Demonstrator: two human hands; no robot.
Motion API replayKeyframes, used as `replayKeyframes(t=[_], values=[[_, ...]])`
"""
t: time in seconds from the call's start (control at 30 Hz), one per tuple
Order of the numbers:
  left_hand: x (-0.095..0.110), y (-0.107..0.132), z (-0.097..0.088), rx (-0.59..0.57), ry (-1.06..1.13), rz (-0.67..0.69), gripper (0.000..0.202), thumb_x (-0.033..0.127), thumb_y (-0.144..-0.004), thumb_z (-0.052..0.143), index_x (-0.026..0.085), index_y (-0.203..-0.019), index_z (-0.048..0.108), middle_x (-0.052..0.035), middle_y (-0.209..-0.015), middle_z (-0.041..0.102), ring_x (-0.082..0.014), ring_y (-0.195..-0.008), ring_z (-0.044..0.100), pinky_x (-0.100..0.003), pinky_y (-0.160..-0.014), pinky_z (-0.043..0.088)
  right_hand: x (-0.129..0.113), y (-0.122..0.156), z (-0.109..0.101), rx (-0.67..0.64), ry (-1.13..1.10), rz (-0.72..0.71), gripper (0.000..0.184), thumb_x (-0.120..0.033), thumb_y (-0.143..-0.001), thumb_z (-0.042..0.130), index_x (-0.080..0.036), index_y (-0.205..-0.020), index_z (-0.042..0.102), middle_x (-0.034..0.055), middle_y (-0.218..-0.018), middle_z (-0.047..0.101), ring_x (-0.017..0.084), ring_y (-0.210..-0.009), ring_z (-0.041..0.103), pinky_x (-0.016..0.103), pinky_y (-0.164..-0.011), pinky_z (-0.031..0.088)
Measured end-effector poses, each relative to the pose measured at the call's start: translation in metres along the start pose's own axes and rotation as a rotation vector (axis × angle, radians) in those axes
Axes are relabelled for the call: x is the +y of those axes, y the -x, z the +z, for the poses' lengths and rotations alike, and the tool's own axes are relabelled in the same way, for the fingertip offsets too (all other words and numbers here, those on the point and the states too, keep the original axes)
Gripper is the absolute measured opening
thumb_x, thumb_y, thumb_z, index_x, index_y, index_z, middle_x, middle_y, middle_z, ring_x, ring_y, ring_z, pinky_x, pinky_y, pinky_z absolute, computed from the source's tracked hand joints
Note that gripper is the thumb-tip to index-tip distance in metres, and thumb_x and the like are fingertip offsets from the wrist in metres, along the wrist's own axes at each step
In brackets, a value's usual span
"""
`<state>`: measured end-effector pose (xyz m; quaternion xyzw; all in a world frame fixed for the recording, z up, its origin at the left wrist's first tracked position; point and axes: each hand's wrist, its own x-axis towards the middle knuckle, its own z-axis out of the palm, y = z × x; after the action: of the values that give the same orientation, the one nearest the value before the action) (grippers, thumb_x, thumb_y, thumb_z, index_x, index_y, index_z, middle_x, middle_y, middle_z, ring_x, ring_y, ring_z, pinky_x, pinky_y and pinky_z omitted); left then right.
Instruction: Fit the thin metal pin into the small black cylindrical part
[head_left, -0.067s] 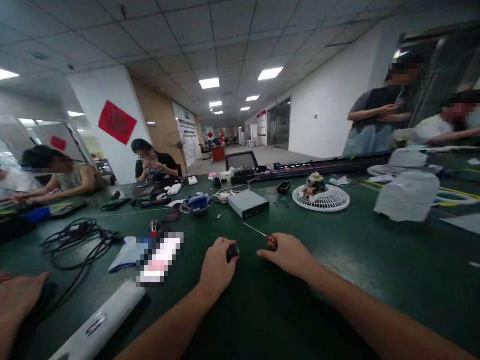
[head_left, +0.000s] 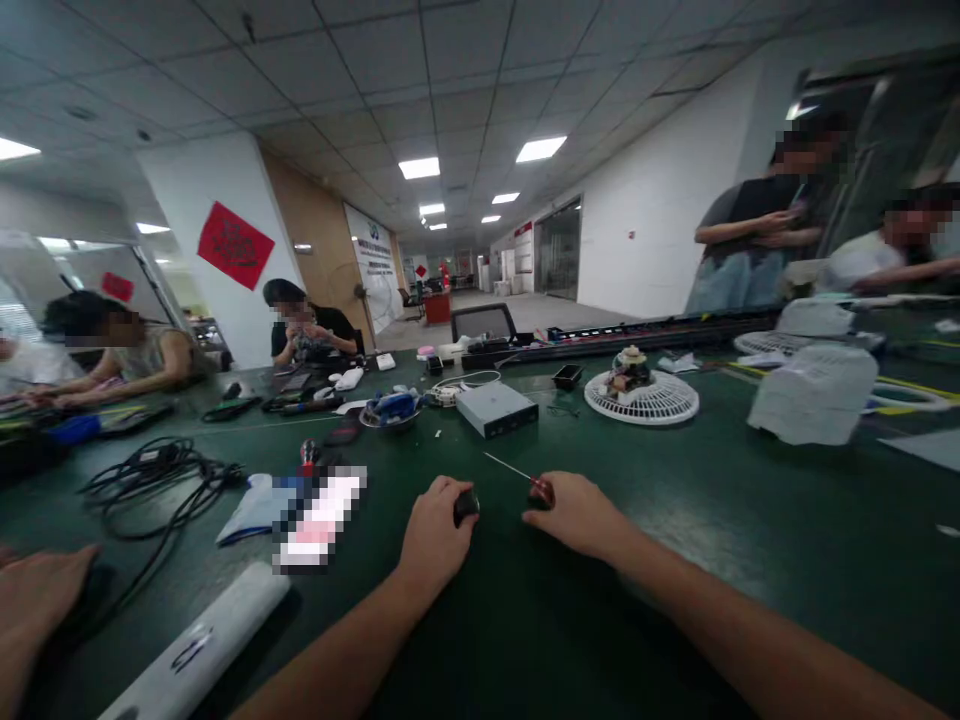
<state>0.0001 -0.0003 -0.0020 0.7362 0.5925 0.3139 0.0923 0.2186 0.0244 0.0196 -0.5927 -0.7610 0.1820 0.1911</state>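
My left hand (head_left: pixel 437 530) is closed round a small dark, rounded object (head_left: pixel 466 505) just above the green table; its kind is hard to make out. To its right, my right hand (head_left: pixel 574 512) grips a screwdriver (head_left: pixel 538 490) by its red and dark handle. The thin metal shaft points up and left, toward a grey box-shaped disc drive (head_left: pixel 497 408) lying farther back. A gap separates the screwdriver tip from that drive, and the two hands are apart.
Left of my hands lie a white power strip (head_left: pixel 199 640), a black coiled cable (head_left: pixel 157 470) and a blue-white packet (head_left: pixel 262 505). A white fan grille (head_left: pixel 641 397) with a motor stands at back right. Another person's hand (head_left: pixel 45 590) rests at the left edge.
My right thumb has come in against the screwdriver handle, and the screwdriver has shifted slightly left and down. My left hand stays in place.
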Motion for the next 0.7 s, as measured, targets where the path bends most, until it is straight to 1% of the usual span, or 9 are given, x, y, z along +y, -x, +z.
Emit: replayKeyframes(t=[0.07, 0.13, 0.3, 0.37, 0.43, 0.53, 0.6, 0.63, 0.7], values=[[-0.001, 0.001, 0.001, -0.011, 0.004, 0.007, 0.034, 0.016, -0.078, 0.064, 0.022, -0.112, 0.066, -0.0038, -0.112, 0.061, -0.0213, -0.099, 0.058, -0.033, -0.093, 0.042, 0.001, -0.001, 0.0, -0.038, -0.034, -0.009, 0.011, -0.027, -0.072, 0.07, -0.019, -0.075, 0.064, 0.0026, -0.08, 0.068, 0.017, -0.075, 0.063, 0.026, -0.062, 0.042], [0.0, 0.001, 0.001, -0.029, 0.014, 0.018, 0.037, 0.017, -0.078, 0.066, 0.025, -0.114, 0.065, -0.0032, -0.113, 0.061, -0.0215, -0.101, 0.058, -0.034, -0.093, 0.042, 0.002, -0.001, 0.0, -0.057, -0.089, -0.005, 0.01, -0.024, -0.069, 0.072, -0.019, -0.072, 0.063, 0.0012, -0.075, 0.068, 0.016, -0.07, 0.063, 0.025, -0.059, 0.041], [0.004, 0.003, -0.002, -0.109, 0.007, 0.086, 0.04, 0.022, -0.078, 0.069, 0.031, -0.117, 0.064, -0.0012, -0.112, 0.065, -0.023, -0.103, 0.057, -0.038, -0.093, 0.041, -0.003, 0.0, -0.003, -0.042, -0.244, 0.005, 0.015, -0.028, -0.07, 0.072, -0.018, -0.07, 0.061, 0.0001, -0.067, 0.067, 0.015, -0.061, 0.061, 0.025, -0.055, 0.041], [0.006, 0.004, -0.003, -0.127, -0.011, 0.122, 0.041, 0.023, -0.078, 0.069, 0.032, -0.118, 0.064, -0.0005, -0.111, 0.066, -0.0235, -0.104, 0.057, -0.04, -0.093, 0.04, -0.005, 0.001, -0.004, -0.014, -0.225, 0.002, 0.015, -0.03, -0.072, 0.07, -0.018, -0.07, 0.061, 0.0007, -0.067, 0.066, 0.015, -0.061, 0.06, 0.026, -0.056, 0.041], [0.007, 0.004, -0.003, -0.131, -0.024, 0.142, 0.041, 0.024, -0.079, 0.069, 0.032, -0.119, 0.063, -0.0006, -0.112, 0.067, -0.0238, -0.105, 0.057, -0.04, -0.093, 0.04, -0.004, 0.0, -0.003, 0.066, -0.147, -0.028, 0.015, -0.031, -0.072, 0.07, -0.018, -0.073, 0.063, 0.003, -0.073, 0.068, 0.017, -0.067, 0.061, 0.028, -0.061, 0.042], [0.007, 0.004, -0.003, -0.13, -0.034, 0.145, 0.04, 0.025, -0.08, 0.069, 0.03, -0.119, 0.063, -0.0012, -0.112, 0.067, -0.024, -0.104, 0.057, -0.041, -0.092, 0.04, 0.003, -0.004, 0.002, 0.164, -0.087, -0.126, 0.018, -0.031, -0.071, 0.072, -0.019, -0.082, 0.066, 0.0077, -0.1, 0.069, 0.023, -0.093, 0.061, 0.032, -0.081, 0.044], [0.007, 0.004, -0.004, -0.133, -0.035, 0.15, 0.04, 0.025, -0.08, 0.068, 0.03, -0.119, 0.063, -0.0014, -0.111, 0.068, -0.0239, -0.104, 0.057, -0.04, -0.092, 0.041, 0.008, -0.008, 0.007, 0.136, -0.084, -0.171, 0.011, -0.027, -0.072, 0.071, -0.019, -0.076, 0.066, 0.0082, -0.115, 0.066, 0.024, -0.106, 0.057, 0.034, -0.091, 0.042], [0.007, 0.004, -0.004, -0.134, -0.035, 0.153, 0.04, 0.025, -0.08, 0.068, 0.029, -0.119, 0.063, -0.0016, -0.111, 0.068, -0.0239, -0.103, 0.058, -0.04, -0.092, 0.041, 0.01, -0.01, 0.009, 0.124, -0.077, -0.184, 0.009, -0.026, -0.072, 0.071, -0.019, -0.074, 0.066, 0.008, -0.118, 0.065, 0.025, -0.11, 0.055, 0.035, -0.093, 0.041], [0.007, 0.004, -0.004, -0.134, -0.034, 0.156, 0.04, 0.025, -0.08, 0.069, 0.029, -0.119, 0.063, -0.0017, -0.111, 0.068, -0.024, -0.103, 0.058, -0.04, -0.091, 0.041, 0.011, -0.013, 0.012, 0.091, -0.062, -0.2, 0.008, -0.025, -0.073, 0.069, -0.019, -0.078, 0.069, 0.0075, -0.109, 0.068, 0.025, -0.105, 0.058, 0.034, -0.09, 0.042]])
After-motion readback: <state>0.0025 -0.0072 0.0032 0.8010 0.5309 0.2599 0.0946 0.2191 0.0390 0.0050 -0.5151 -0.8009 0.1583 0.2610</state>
